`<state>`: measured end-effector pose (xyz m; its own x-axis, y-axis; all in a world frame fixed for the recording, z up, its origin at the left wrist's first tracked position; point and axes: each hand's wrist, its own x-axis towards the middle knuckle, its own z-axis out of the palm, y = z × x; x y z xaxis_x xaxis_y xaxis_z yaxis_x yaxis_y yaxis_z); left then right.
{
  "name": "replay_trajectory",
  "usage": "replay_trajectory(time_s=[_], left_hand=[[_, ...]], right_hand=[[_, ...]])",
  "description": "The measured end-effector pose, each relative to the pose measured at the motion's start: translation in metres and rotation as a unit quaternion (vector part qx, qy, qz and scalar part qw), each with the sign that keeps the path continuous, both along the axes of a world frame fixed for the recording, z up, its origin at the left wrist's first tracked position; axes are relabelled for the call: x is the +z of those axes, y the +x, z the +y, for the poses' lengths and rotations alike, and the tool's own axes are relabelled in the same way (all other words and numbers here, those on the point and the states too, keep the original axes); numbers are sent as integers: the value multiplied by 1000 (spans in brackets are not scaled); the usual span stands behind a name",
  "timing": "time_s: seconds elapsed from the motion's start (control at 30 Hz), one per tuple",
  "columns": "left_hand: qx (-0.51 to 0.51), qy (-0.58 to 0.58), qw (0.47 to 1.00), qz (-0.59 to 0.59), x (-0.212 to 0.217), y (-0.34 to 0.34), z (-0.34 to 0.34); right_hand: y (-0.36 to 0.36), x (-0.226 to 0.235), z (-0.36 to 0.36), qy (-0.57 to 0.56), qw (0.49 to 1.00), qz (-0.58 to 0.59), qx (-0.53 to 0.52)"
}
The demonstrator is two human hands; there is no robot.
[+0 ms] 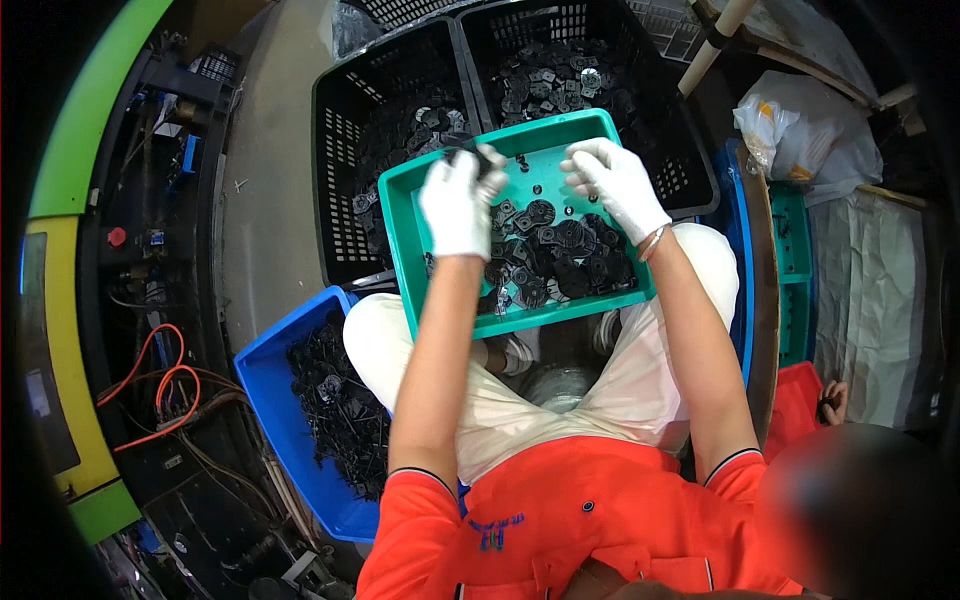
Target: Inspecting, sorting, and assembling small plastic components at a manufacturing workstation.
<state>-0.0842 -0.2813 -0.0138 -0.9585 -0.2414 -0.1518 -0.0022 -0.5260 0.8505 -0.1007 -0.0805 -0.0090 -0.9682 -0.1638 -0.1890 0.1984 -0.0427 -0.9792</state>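
Observation:
My left hand (458, 205), in a white glove, is closed on a black plastic part (462, 150) above the far left corner of a green tray (395, 215). The part is partly hidden by my fingers, and its full shape does not show. On the tray's right side my right hand (618, 188), also gloved, hovers with bent fingers slightly apart and nothing visible in them. Below both hands a heap of round black plastic parts (568, 240) covers the tray's near half. A few tiny black pieces (537, 189) lie scattered farther up its floor.
Two black crates (335, 190) of similar parts stand beyond the tray. To the left is a blue bin (270, 385) with thin black pieces. Machinery with an orange hose (150, 440) lines the left side. At right, another person's hand (833, 402) shows beside a red bin (793, 400).

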Motion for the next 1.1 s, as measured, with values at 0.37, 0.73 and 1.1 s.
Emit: replay_trajectory(time_s=[0.37,0.73,1.1], left_hand=[[-202,-682,696,99,-28,8,-16],[-230,-557,797,-38,-47,15,-6],[-260,185,943,-94,-33,32,-3]], right_hand=[[6,-43,-10,465,852,119,209],[3,-57,-13,379,899,35,215],[4,-31,-14,65,983,1,172]])
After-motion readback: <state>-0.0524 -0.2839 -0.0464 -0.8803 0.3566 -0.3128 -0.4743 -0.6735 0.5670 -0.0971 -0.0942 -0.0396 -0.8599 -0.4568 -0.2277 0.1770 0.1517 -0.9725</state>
